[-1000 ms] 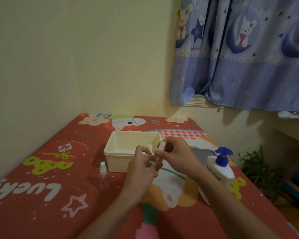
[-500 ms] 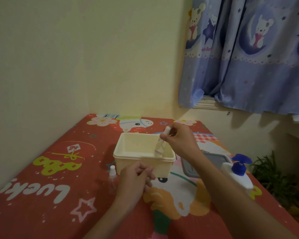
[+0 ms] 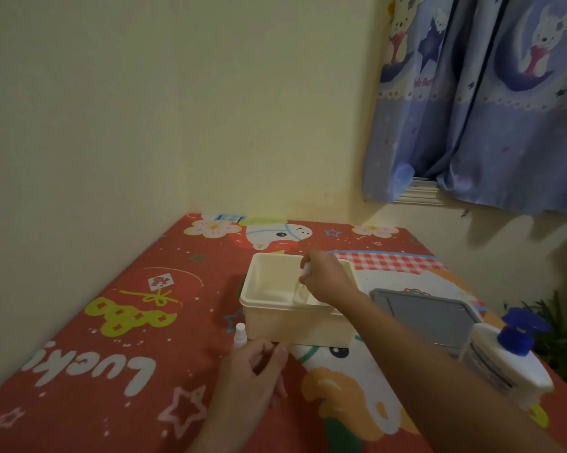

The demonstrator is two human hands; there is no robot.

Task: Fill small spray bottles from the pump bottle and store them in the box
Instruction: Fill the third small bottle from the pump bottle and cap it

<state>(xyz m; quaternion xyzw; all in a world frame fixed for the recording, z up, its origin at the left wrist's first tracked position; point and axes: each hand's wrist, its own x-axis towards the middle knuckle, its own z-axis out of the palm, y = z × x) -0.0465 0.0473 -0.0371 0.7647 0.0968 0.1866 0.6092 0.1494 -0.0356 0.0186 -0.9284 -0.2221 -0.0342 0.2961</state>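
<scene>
Two risks: right hand [image 3: 324, 279] pinches small clear spray bottle [image 3: 300, 291] tilted inside cream plastic box [image 3: 275, 325]; a loose cap could leak. Left hand [image 3: 252, 371], loosely curled and empty, could topple second spray bottle [image 3: 239, 335] just left of box.

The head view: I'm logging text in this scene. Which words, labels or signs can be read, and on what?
"Lucky", upside down, only partly in frame: white letters on the red mat.
White tag with red marks on the mat: too blurred to read.
Pump bottle label: too small to read.
Pink lettering on the curtain: blurred, unreadable.
</scene>
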